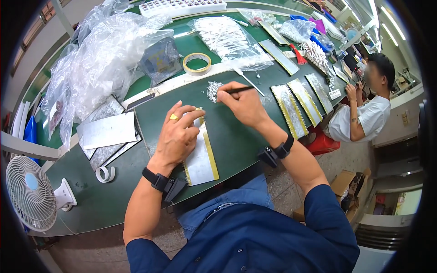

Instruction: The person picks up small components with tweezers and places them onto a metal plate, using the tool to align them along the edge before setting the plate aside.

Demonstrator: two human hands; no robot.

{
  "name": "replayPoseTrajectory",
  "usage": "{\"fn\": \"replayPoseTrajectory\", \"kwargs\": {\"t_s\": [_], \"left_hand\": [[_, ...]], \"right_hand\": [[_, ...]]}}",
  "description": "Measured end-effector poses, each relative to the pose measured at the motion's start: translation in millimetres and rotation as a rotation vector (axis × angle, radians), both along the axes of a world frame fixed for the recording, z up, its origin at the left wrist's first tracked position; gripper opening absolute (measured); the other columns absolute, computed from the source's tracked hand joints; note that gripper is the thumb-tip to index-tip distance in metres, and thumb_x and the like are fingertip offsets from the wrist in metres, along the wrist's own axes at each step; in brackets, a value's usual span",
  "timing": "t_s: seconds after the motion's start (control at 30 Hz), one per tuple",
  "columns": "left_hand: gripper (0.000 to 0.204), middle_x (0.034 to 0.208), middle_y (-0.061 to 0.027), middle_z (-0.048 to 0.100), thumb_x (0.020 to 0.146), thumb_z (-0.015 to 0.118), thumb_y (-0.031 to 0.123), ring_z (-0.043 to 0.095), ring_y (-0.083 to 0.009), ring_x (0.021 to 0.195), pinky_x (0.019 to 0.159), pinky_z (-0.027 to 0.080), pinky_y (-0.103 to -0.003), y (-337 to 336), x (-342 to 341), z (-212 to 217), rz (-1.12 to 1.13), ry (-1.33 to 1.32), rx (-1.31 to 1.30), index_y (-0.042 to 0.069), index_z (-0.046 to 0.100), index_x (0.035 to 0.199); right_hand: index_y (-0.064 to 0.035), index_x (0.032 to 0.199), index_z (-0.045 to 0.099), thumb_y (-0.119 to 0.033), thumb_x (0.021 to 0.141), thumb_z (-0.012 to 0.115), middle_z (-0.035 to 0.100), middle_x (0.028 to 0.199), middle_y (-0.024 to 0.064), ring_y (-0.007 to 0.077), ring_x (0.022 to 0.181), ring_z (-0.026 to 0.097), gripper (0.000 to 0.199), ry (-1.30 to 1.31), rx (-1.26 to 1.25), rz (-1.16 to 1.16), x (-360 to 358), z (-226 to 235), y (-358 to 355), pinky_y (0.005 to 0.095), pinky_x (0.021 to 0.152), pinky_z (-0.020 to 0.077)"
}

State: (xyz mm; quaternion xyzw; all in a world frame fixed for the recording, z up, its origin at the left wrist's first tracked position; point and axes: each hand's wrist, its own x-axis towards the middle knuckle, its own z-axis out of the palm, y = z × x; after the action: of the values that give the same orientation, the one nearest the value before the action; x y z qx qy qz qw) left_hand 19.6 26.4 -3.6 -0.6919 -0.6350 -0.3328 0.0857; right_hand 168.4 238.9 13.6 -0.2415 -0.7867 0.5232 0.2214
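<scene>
Right now the left hand (178, 132) pins a gold-edged card (200, 159) to the worktop (236, 141) while the right hand (241, 102), pinching a thin tool (240, 90), picks at the beads (213, 90), seemingly mid-placement, needing a steady carry over.

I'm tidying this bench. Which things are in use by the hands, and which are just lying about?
In use:
left hand pressing the gold-edged strip
right hand holding a thin dark tool
pile of small silvery bits

Lying about:
tape roll
plastic bags
small fan
finished strips
</scene>
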Motion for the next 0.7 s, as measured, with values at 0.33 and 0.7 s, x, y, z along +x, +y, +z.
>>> {"fn": "replayPoseTrajectory", "kwargs": {"t_s": [0.33, 0.7], "left_hand": [[0.011, 0.124, -0.0062, 0.076, 0.083, 0.073, -0.002, 0.068, -0.0274, 0.124, 0.123, 0.046, -0.056, -3, -1, 1, 0.038, -0.065, 0.038, 0.002, 0.069, 0.074], [0.012, 0.120, -0.0065, 0.077, 0.081, 0.074, -0.004, 0.070, -0.0278, 0.122, 0.123, 0.047, -0.057, -3, -2, -2, 0.045, -0.109, 0.049, 0.002, 0.066, 0.073]], "right_hand": [[0.0040, 0.102, 0.080, -0.028, 0.102, 0.075, 0.082, 0.087, 0.0092, 0.0099, 0.074, 0.069, 0.033, -0.091, 0.095, 0.071, -40, -10, 23, 0.0301, 0.071, 0.0556], [0.0037, 0.115, 0.076, -0.019, 0.108, 0.075, 0.082, 0.095, 0.0078, 0.0082, 0.085, 0.073, 0.023, -0.010, -0.058, -0.032, 14, -7, 6, 0.0233, 0.076, 0.0556]]}}
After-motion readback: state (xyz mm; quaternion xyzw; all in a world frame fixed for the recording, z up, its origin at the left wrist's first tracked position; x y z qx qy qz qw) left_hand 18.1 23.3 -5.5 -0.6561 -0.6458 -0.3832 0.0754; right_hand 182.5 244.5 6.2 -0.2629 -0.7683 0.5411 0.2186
